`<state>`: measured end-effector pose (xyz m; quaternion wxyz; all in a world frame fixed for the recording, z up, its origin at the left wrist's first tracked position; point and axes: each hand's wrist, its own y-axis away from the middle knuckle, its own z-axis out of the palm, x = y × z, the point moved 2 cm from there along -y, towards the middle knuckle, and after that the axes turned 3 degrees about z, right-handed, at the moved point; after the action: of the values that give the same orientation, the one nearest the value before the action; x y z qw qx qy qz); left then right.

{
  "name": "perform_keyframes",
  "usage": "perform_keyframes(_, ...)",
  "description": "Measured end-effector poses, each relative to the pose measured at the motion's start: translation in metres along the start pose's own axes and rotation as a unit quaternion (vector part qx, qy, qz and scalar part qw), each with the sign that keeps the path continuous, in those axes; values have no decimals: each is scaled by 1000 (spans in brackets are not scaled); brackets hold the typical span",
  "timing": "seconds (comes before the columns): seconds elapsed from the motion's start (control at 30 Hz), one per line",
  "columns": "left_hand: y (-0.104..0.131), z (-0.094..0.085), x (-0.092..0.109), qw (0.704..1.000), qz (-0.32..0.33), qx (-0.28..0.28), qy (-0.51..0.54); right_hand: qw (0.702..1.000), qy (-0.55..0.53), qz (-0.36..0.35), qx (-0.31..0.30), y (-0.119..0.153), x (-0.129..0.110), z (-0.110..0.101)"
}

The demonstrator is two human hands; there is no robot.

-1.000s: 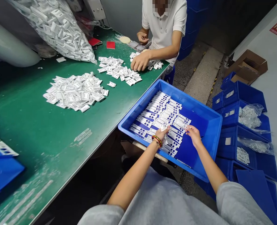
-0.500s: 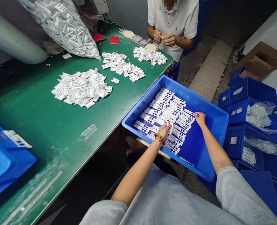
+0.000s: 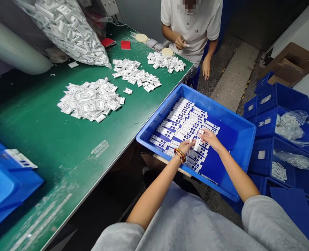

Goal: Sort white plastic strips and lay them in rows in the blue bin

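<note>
Above the blue bin [image 3: 238, 146], my left hand [image 3: 187, 145], with a beaded bracelet at the wrist, is closed around white plastic pieces [image 3: 197, 144]. My right hand [image 3: 209, 137] meets it from the right, its thumb and fingers pinched at the upper end of these pieces. How many pieces are held cannot be made out. Beneath both hands, flat white strips [image 3: 182, 113] with square holes lie in slanted rows on a dark blue sheet [image 3: 215, 164] inside the bin.
The green table [image 3: 73, 146] on the left carries a heap of white parts [image 3: 90, 99], smaller piles and a full plastic bag [image 3: 70, 31]. A co-worker [image 3: 191, 24] sits at its far end. Blue crates [image 3: 261, 153] are stacked at right, near a cardboard box [image 3: 290, 66].
My right hand has moved left from the strips' right edge to the pieces at my left hand. The co-worker's hands have parted, one now hanging low.
</note>
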<state>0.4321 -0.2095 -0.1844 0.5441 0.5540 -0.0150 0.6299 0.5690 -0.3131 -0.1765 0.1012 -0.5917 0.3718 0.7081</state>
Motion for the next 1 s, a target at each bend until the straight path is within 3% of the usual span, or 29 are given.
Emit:
perform_keyframes(0.17, -6, -10, 0, 999, 22, 47, -7, 982, 2, -67, 176, -8, -14, -83)
perform_keyframes(0.3, -9, -12, -3, 998, 14, 51, -21, 941, 167, -167, 241, -22, -15, -122)
perform_keyframes(0.43, -7, -10, -3, 999, 6, 44, -25, 886, 329, -216, 244, -42, -6, -129)
perform_keyframes(0.67, -2, -6, 3, 1000, 5, 29, -4, 872, 435, -184, 129, -64, 14, -144)
perform_keyframes(1.0, -2, -5, 3, 1000, 5, 15, 6, 824, 536, -161, 85, -68, 14, -154)
